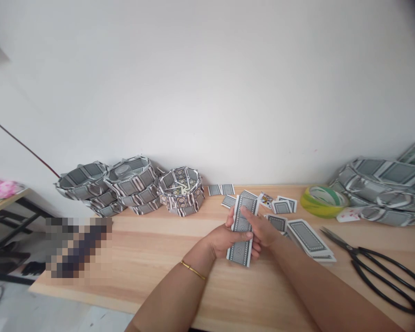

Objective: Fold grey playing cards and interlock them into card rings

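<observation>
Both my hands hold long grey-backed playing cards (pixel 239 256) over the wooden table, overlapped lengthwise with their patterned backs up. My left hand (pixel 220 240) grips them from the left side, thumb lying across the front. From the right, my right hand (pixel 263 229) closes on the upper part, with its thumb on the card face and fingers curled behind. How many cards are between the fingers I cannot make out. Just right of my right hand lies a stack of grey-backed cards (pixel 306 236). Behind the hands, more loose cards (pixel 283 206) are scattered, one showing a face side.
Large black-handled scissors (pixel 356 252) lie at the right of the table (pixel 152 258). Behind them sit a yellow-green tape roll (pixel 307 203) and stacked card-woven rings (pixel 359 184). More card rings (pixel 134 180) and a smaller patterned card basket (pixel 181 200) stand by the wall.
</observation>
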Motion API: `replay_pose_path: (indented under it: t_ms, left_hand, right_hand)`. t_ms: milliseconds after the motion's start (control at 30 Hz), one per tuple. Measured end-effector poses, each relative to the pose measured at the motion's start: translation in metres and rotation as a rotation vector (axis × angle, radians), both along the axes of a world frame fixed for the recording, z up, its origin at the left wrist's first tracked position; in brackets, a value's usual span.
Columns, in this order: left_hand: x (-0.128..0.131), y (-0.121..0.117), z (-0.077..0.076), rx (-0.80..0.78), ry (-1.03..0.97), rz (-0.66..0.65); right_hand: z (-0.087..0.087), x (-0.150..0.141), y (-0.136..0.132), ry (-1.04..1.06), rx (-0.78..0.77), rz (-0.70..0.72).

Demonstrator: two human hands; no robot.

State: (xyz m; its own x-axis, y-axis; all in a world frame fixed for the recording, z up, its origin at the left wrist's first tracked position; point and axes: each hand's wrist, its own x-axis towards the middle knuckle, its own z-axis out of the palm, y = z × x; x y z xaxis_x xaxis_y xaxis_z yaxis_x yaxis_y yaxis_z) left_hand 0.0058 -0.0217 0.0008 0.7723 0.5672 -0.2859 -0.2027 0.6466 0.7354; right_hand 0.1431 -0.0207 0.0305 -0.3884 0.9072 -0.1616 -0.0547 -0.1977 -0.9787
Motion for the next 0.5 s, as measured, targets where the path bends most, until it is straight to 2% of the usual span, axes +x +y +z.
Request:
replay_pose_path:
  t_ms: [267,500]
  left_hand:
    - [-0.0008,-0.0007,0.0049,0.021,0.024,0.025]
    - [0.0002,0.0010,0.0034,0.059,0.029,0.063]
  right_hand:
    - [0.0011,-0.0026,-0.0009,-0.019,0.185,0.089]
    - [-0.0052,0.0002,0.0004,-0.063,0.079,0.120]
